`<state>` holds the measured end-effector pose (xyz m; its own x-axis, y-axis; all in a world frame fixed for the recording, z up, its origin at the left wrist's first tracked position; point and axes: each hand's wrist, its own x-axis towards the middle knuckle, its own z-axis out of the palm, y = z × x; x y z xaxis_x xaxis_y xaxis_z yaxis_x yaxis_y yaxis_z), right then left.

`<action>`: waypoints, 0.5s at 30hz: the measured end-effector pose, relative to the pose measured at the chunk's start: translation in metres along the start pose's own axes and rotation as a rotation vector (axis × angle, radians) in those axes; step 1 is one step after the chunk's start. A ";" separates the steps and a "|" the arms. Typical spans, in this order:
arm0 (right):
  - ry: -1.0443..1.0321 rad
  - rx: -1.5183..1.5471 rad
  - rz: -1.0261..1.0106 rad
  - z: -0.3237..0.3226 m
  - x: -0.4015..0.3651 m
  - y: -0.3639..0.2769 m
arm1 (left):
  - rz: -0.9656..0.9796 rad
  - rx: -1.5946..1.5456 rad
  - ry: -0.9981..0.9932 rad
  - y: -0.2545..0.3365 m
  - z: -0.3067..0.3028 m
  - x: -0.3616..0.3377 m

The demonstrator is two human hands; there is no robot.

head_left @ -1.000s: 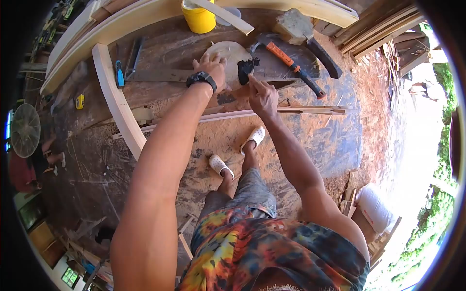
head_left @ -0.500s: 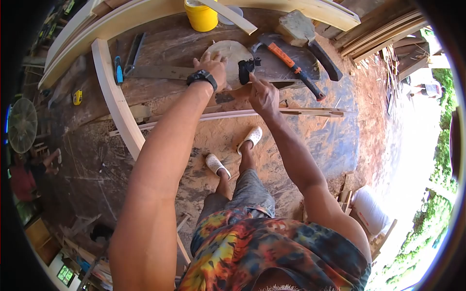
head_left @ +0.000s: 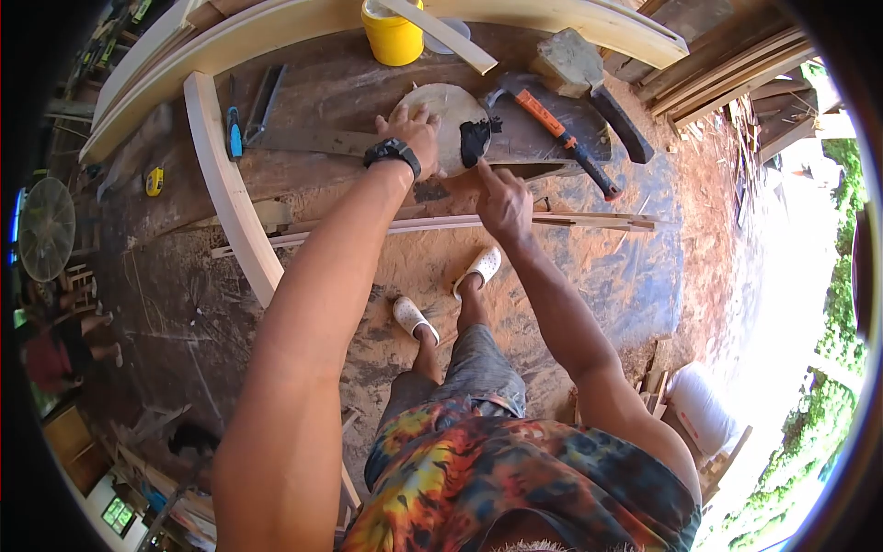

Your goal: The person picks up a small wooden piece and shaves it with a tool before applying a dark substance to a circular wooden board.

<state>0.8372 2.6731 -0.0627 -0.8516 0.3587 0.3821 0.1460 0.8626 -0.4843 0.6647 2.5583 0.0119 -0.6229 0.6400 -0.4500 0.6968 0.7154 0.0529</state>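
Observation:
My left hand (head_left: 410, 145), with a dark watch on the wrist, lies with spread fingers on the left part of a round wooden disc (head_left: 443, 99). A black patch (head_left: 475, 143) marks the disc's right side. My right hand (head_left: 504, 199) is closed at the lower edge of that patch, pinching something I cannot make out. Just right of the disc lies a hammer (head_left: 557, 133) with an orange and black handle. A saw blade (head_left: 317, 141) runs left from my left wrist.
A yellow bucket (head_left: 394, 37) stands beyond the disc. A stone block (head_left: 567, 62) and a black-handled tool (head_left: 622, 124) are at the right. A curved board (head_left: 225, 175), a blue-handled screwdriver (head_left: 235, 138) and a yellow tape measure (head_left: 154, 181) are at the left. Another person is at far left.
The whole view has shifted slightly, with the bench items a little lower and to the right. My left hand remains on the disc, and my right hand remains at the black patch.

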 end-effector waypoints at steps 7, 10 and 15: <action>-0.012 -0.021 -0.022 -0.001 -0.010 0.001 | -0.004 0.010 -0.018 0.002 0.000 0.001; -0.048 -0.042 -0.021 -0.003 0.000 0.006 | 0.007 0.025 0.006 0.001 0.005 0.003; 0.000 -0.013 0.025 0.002 -0.007 -0.001 | 0.009 0.028 -0.021 0.003 -0.001 0.002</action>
<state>0.8419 2.6687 -0.0663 -0.8478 0.3803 0.3697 0.1741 0.8580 -0.4832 0.6649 2.5619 0.0121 -0.6094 0.6401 -0.4679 0.7121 0.7013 0.0319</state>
